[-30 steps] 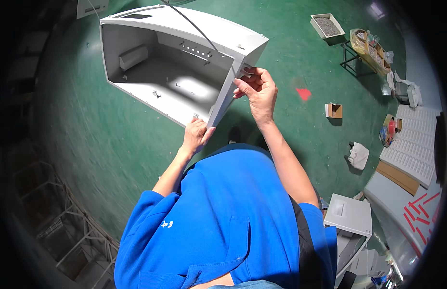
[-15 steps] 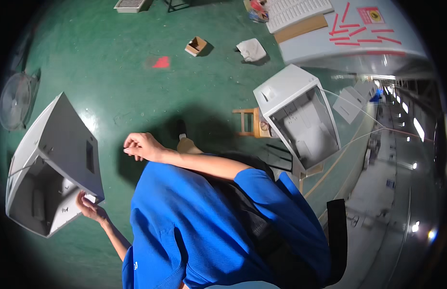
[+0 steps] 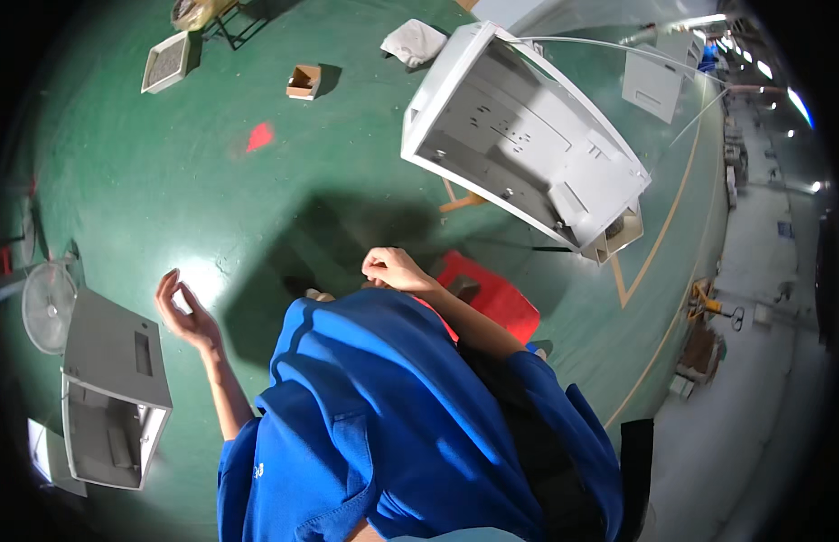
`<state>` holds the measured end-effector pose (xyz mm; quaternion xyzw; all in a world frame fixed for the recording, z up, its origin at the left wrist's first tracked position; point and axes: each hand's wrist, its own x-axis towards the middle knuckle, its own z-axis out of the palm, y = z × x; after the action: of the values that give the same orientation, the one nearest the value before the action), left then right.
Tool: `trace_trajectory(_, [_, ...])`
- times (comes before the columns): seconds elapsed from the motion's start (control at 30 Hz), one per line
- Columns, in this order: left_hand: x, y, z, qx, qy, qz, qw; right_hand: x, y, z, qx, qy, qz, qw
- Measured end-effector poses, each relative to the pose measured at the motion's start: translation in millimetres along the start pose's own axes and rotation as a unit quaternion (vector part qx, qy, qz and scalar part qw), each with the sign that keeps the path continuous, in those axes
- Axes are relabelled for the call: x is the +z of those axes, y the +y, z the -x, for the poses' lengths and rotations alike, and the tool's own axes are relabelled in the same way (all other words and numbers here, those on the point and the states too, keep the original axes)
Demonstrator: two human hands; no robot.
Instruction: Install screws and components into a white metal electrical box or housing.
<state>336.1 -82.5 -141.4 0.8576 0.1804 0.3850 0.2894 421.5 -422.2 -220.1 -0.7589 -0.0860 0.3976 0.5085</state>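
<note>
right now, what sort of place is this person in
Probably a factory or assembly workshop: it has a wide green floor, an open pale grey box-shaped housing at upper right with a similar slotted grey housing at lower left, and a shallow white rectangular tray full of small grey pieces.

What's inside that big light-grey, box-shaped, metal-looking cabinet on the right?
Inside the grey cabinet you can see a pale panel with small dark holes and a pale rectangular piece. Anything tucked behind its near rim is covered.
</note>
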Motion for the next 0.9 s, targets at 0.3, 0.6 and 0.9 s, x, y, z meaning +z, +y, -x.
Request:
trace_trajectory(0.3, [153.8, 189.5, 49.7, 0.067, -0.221, 0.133, 0.964, -151.3, 141.7, 116.2, 0.108, 0.179, -0.091, 0.974])
trace_trajectory(0.6, [214.7, 263.0, 65.8, 0.119, -0.364, 0.174, 0.907, -235.8, 153.8, 201.5, 0.054, 0.482, -0.395, 0.78])
trace_trajectory(0.9, [286.2, 318.4, 123.5, 0.388, -0.557, 0.131, 0.722, -241.9, 148.8, 199.2, 0.057, 0.412, -0.461, 0.784])
